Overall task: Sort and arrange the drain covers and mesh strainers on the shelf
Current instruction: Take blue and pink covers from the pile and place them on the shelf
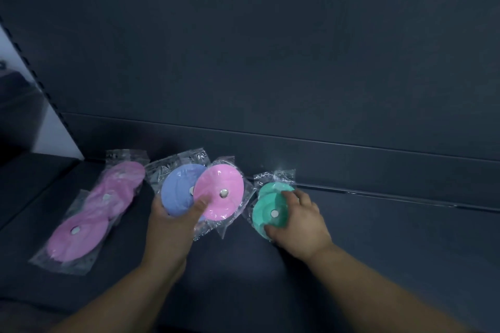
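My left hand point(173, 222) grips two bagged drain covers just above the dark shelf point(378, 238): a blue one point(177, 192) behind and a pink one point(219, 194) in front, my thumb across the pink one. My right hand point(296, 222) holds a stack of green covers point(270, 209) in clear bags lying on the shelf, fingers curled over their right rim. At the left, several pink covers point(100, 211) in clear bags lie overlapped in a row on the shelf.
The shelf's dark back panel point(270, 62) rises right behind the covers. A perforated upright point(35, 73) slants along the left edge. The shelf surface runs on to the right of my right hand.
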A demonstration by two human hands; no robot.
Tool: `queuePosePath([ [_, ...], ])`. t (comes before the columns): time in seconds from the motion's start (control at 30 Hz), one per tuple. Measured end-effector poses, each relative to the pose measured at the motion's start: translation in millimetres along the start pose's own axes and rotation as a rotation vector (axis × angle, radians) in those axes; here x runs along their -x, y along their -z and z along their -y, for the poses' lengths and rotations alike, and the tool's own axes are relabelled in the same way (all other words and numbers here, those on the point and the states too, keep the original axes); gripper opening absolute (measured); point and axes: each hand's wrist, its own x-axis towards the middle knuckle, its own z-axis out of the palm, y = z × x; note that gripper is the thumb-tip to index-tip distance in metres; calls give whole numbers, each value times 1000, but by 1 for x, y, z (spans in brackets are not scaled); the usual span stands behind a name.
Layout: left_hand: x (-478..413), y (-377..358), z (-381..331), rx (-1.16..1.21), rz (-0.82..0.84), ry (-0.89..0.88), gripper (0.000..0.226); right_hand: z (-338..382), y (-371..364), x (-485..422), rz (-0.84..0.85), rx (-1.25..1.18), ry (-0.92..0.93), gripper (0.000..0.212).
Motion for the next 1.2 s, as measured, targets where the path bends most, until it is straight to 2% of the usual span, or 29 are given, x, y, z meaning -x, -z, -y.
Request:
queuePosePath([
  [0.07,3,-1,-1,5,-13,-9,57,-2,1,3,-17,-21,37,76],
  [0.23,7,0,2,-5,-33,-27,59,-4,11,-2,-24,-336,62,53],
  [0.4,11,2,2,-6,-41,-26,69,3,30,-18,126,-634,31,31],
  [0.47,12,3,1,-4,-42,-32,67,4,34,-25,209,-659,35,29],
  [0.53,14,4,2,0,-49,-30,63,1,34,-28,271,-582,46,33],
  [0.63,16,7,1,-4,-52,-36,67,-7,22,-28,146,-199,119,46],
  [0.7,17,8,1,-3,-52,-42,69,-9,13,-17,75,-76,182,47],
  [0.77,18,9,2,3,-51,-48,63,-8,5,-5,141,9,227,59],
  [0.87,21,8,1,9,-47,-53,58,-10,-4,3,232,57,195,78],
  [1.0,24,6,-2,5,-46,-49,58,-5,-10,7,128,111,149,71],
  [1.1,23,8,-2,8,-44,-32,58,-3,-12,9,120,133,106,69],
  [1.2,21,12,-5,5,-18,2,58,1,-7,13,-14,145,118,81],
])
